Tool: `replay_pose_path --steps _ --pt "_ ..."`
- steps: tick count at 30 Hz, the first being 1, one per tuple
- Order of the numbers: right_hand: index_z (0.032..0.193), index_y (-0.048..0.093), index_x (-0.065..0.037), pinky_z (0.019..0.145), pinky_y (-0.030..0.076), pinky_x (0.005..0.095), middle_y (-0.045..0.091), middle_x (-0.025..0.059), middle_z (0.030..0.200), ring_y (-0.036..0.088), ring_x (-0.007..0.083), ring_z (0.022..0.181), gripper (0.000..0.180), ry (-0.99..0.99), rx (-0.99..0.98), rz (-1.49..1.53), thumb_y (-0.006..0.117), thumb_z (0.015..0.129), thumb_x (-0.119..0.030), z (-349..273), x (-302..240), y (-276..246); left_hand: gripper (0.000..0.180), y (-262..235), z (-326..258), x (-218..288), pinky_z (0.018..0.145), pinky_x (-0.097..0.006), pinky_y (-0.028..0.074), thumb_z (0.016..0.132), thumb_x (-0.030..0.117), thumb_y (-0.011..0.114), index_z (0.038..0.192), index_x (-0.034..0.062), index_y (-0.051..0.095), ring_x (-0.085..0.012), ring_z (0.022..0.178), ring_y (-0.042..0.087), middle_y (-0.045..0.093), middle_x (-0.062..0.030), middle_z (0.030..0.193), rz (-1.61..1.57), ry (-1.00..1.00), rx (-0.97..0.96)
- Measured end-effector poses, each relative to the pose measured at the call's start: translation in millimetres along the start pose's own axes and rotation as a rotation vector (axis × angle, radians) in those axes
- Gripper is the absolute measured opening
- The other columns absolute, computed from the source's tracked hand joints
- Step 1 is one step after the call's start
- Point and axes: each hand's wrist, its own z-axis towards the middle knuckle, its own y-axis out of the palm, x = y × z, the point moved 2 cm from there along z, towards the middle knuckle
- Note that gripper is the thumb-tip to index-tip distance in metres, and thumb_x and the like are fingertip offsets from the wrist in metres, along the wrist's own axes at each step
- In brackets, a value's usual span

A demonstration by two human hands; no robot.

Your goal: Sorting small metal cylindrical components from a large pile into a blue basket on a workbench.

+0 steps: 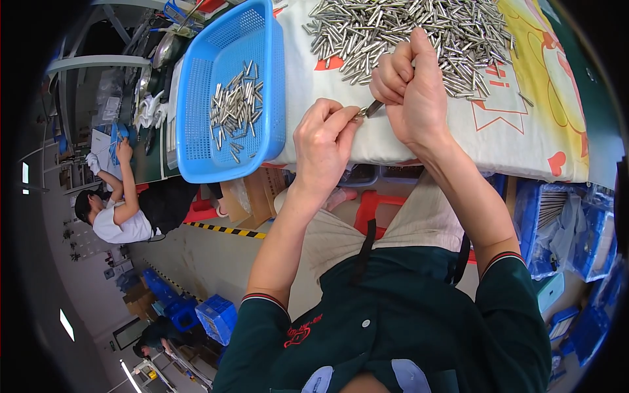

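Observation:
My left hand [322,143] pinches a small shiny metal piece [360,114] between thumb and fingertips at the table's near edge. It is mostly covered, so its full shape does not show. Closed in a fist, my right hand [419,98] grips a narrow tool with a dark metal blade [374,108]; its handle is hidden in the palm. The blade's tip meets or nearly meets the piece. Beyond the right hand spreads a large heap of silvery metal pins [354,40]. More loose pins [237,105] lie in the blue plastic basket [278,85] to the left.
A printed cloth [308,69] covers the table. One stray pin [526,99] lies at the right. Below the table are a cardboard box [257,196] and, at right, blue bins [534,229]. A co-worker [124,216] works at the far left; another person [157,334] is lower left.

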Motion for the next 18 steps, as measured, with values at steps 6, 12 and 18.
replay_pose_path --steps 6,12,18 --pt "0.058 0.028 -0.012 0.041 0.016 0.0250 0.024 -0.0027 0.047 0.016 0.0081 0.042 0.047 -0.003 0.005 0.002 0.035 0.095 -0.040 -1 -2 2 0.012 0 0 -1 0.051 -0.027 0.044 0.071 -0.001 0.068 0.083 -0.0002 0.066 -0.0162 0.057 0.054 0.056 -0.0075 0.072 0.003 0.003 -0.002" --pt "0.058 0.026 -0.012 0.043 0.017 0.0257 0.022 -0.0028 0.047 0.014 0.0090 0.044 0.048 -0.007 -0.023 -0.054 0.031 0.096 -0.040 -2 -1 4 0.013 0 1 0 0.054 -0.034 0.044 0.068 -0.001 0.068 0.080 0.0001 0.065 -0.0235 0.060 0.054 0.053 -0.0091 0.071 -0.052 -0.043 0.000" --pt "0.058 0.027 -0.011 0.042 0.017 0.0258 0.023 -0.0021 0.048 0.017 0.0089 0.044 0.048 -0.080 -0.030 -0.168 0.034 0.096 -0.040 -7 6 12 0.011 -2 3 1 0.053 -0.034 0.044 0.067 -0.002 0.068 0.078 0.0000 0.065 -0.0234 0.058 0.055 0.054 -0.0092 0.070 -0.068 -0.043 -0.018"
